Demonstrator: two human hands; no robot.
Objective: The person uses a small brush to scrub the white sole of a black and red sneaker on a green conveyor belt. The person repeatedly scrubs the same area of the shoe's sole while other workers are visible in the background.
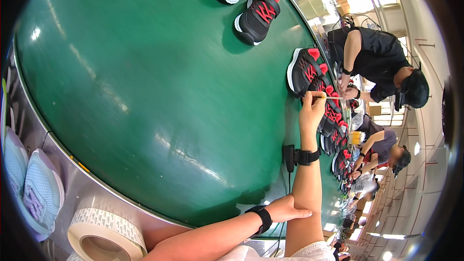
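Observation:
My right hand [312, 110] reaches far out over the green belt, fingers pinched on a thin pale stick [334, 98]. Its tip points toward a row of black-and-red sneakers [305, 71] along the belt's far edge. The hand partly covers some of them. Across my right forearm [306, 188] lies my left hand [284, 209], its thumb on top and its other fingers mostly hidden behind the arm. Two more black sneakers with red laces, one of them a nearer sneaker [257, 18], stand apart at the top of the view.
The green belt [145, 92] curves past a metal edge [63, 157]. Light-blue shoes [42, 193] and a large roll of white printed tape [106, 222] sit at the lower left. A co-worker in black [377, 58] works opposite; other people line the right side.

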